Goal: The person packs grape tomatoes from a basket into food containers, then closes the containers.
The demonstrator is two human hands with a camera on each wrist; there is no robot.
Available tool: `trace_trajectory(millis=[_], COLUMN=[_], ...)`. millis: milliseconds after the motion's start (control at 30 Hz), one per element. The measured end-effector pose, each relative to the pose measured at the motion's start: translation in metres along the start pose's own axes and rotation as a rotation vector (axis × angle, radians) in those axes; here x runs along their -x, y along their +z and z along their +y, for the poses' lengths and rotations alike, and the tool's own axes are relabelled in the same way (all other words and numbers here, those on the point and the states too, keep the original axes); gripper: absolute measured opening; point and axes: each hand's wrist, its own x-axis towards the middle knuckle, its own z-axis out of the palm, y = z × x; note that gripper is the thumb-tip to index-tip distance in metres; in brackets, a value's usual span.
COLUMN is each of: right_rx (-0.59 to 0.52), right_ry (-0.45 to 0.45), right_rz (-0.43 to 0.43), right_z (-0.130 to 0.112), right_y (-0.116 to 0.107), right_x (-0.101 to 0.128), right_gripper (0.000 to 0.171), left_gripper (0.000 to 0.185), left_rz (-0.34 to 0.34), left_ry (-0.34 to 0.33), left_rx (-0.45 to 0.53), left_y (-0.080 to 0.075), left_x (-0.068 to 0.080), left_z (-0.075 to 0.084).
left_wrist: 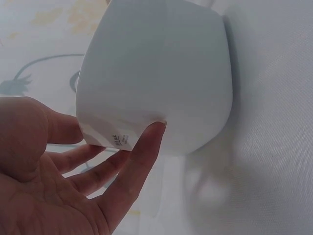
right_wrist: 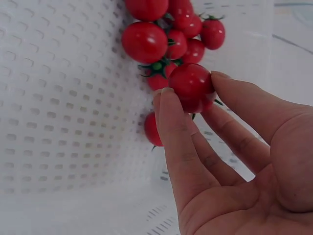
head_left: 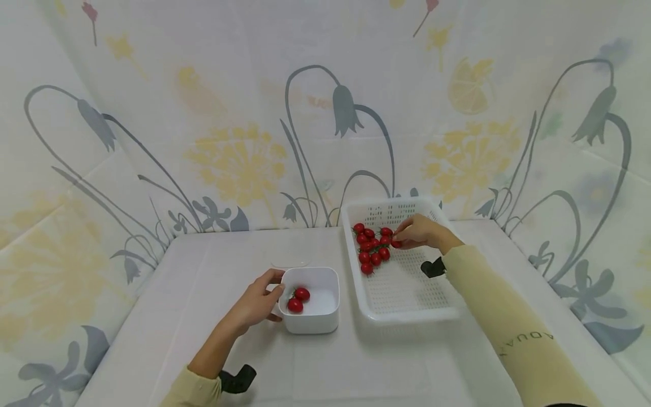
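1 red tomato (right_wrist: 190,84) is pinched in the narrow grip of the right hand (head_left: 418,232) at the edge of the cluster (head_left: 376,259) in the white basket (head_left: 417,315), toward the back right corner of the worktop (head_left: 203,271). The white container (head_left: 310,324), 2 tomatoes (head_left: 302,294) inside, is held at its left side by the left hand (head_left: 254,302), nearer the front edge. Light pressure and a straight lift are advised, lest fruit be bruised or dragged.
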Motion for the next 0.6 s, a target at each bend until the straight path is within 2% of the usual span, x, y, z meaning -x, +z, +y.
trace_trajectory(millis=[600], right_rx=[-0.008], right_ry=[-0.065], right_rz=[-0.033], right_z=[-0.001], right_y=[-0.017], right_x=[0.023], right_gripper=[0.046], left_gripper=[0.035], left_rz=[0.0], left_ry=[0.0], left_rx=[-0.009], left_y=[0.001], left_x=[-0.002], left_z=[0.0])
